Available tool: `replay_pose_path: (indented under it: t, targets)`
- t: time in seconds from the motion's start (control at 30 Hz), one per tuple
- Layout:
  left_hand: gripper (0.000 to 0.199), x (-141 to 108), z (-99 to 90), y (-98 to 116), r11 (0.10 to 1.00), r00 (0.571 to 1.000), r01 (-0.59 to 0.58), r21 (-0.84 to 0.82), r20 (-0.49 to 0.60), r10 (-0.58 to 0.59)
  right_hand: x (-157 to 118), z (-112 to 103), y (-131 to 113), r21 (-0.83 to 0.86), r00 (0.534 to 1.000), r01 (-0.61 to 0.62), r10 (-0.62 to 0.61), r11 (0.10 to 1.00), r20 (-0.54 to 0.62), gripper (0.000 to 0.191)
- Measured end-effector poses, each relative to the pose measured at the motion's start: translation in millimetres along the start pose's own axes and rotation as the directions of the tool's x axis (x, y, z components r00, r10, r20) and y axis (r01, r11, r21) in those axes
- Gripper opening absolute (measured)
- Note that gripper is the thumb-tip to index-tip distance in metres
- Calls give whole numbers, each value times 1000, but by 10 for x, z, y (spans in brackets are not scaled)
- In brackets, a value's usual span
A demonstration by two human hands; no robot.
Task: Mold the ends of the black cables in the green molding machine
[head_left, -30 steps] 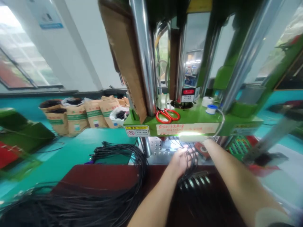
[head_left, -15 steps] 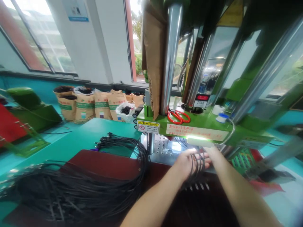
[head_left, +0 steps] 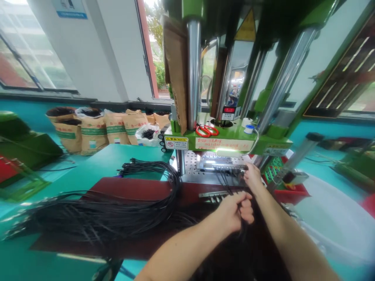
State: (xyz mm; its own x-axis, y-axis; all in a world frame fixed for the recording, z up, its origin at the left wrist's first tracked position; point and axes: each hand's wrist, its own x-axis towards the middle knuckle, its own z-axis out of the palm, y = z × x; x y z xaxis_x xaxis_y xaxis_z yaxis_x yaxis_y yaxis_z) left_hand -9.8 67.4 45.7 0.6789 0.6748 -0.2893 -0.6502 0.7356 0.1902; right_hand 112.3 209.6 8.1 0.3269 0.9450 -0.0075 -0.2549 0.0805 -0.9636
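Note:
My left hand (head_left: 236, 212) is closed around several thin black cables (head_left: 225, 180), which run up from it to the metal mold (head_left: 222, 165) under the green press (head_left: 222, 145). Just behind this hand, a slotted metal strip (head_left: 213, 196) rests on the dark red board (head_left: 125, 190). At the right end of the mold is my right hand (head_left: 252, 177), its fingers bent together; what they grip, if anything, is too small to make out. A large bundle of black cables (head_left: 96, 218) lies across the board on the left.
Red-handled scissors (head_left: 207, 131) and a blue-and-white spool (head_left: 249, 129) sit on the press ledge. A red bin (head_left: 299, 195) stands right of the press, beside a green button panel (head_left: 273, 170). Filled paper sacks (head_left: 93, 132) line the wall behind the green table (head_left: 131, 153).
The view has shifted right. My left hand, earlier open with cables looped over its fingers, has closed and come nearer. My right hand has moved apart from it to the mold's right end.

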Motion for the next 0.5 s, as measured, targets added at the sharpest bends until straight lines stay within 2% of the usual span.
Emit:
replay_pose_path:
  t: [0.13,0.3,0.4,0.5]
  targets:
    - [13,-271,-199,-291,1000,999,15,15,46,-16,-147,-4,-38,23,1000,-3,3,1000,19,17]
    - [12,-503,-340,-493,998,992,-36,54,120,30,-349,73,-38,-8,999,-1,2,1000,46,15]
    - [15,-684,-387,-581,981,976,22,193,208,-62,-404,80,-13,-43,999,0,2,999,42,14]
    - [18,-973,-416,-572,947,970,27,319,221,-102,-402,-1,-14,-92,999,24,-22,996,31,13]
